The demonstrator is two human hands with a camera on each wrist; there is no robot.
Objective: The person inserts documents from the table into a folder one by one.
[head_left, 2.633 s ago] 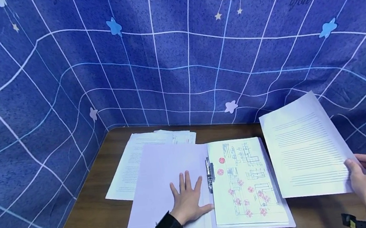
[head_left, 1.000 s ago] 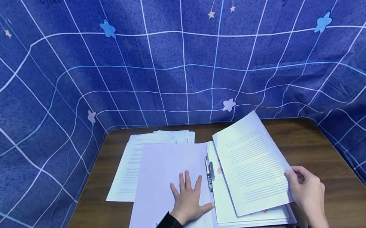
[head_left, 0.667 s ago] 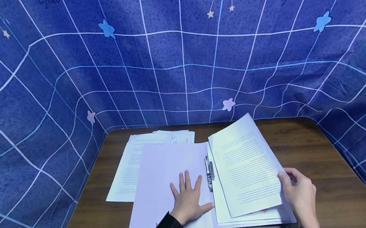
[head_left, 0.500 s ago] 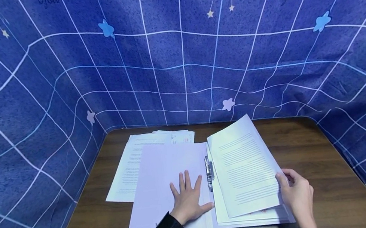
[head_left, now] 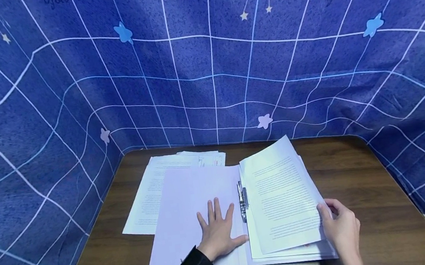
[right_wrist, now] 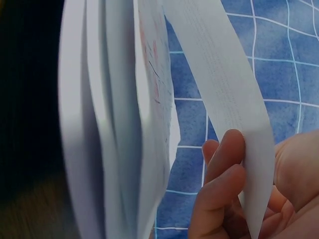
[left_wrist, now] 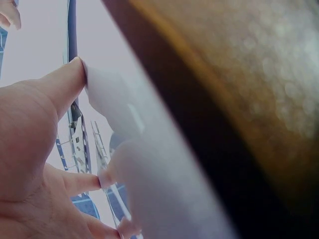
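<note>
Left to right then. Upper left of the frame, the blue curtain [head_left: 172, 58] has a faint "You" on it. Below that, left of centre, some loose papers [head_left: 148, 205] lie partly under the purple folder [head_left: 195, 187]; their print's too small to make out. The left hand [head_left: 218, 234] is spread flat on the folder's left cover, not gripping anything, and it hasn't budged over these few seconds.

Lower centre there's the metal clip [head_left: 242, 201], and just right of it the paper stack [head_left: 258, 249] on the folder's other side.

Here's the change: the printed page [head_left: 286, 194] was way off to the right a couple of seconds ago, and now it's over that stack, tilted, covering most of the red-marked drawing. So the carrying-over looks pretty much done, but I'd say the lining-up isn't, since the page sits crooked and the right wrist view shows a gap between it and the stack. The right hand [head_left: 340, 223] pinches its right edge, thumb on the printed side, fingers behind.

Writing-wise, the page's lines are unreadable. Upper right, the curtain says "Sunshine" with another "You" below. No brand anywhere that I can read.
</note>
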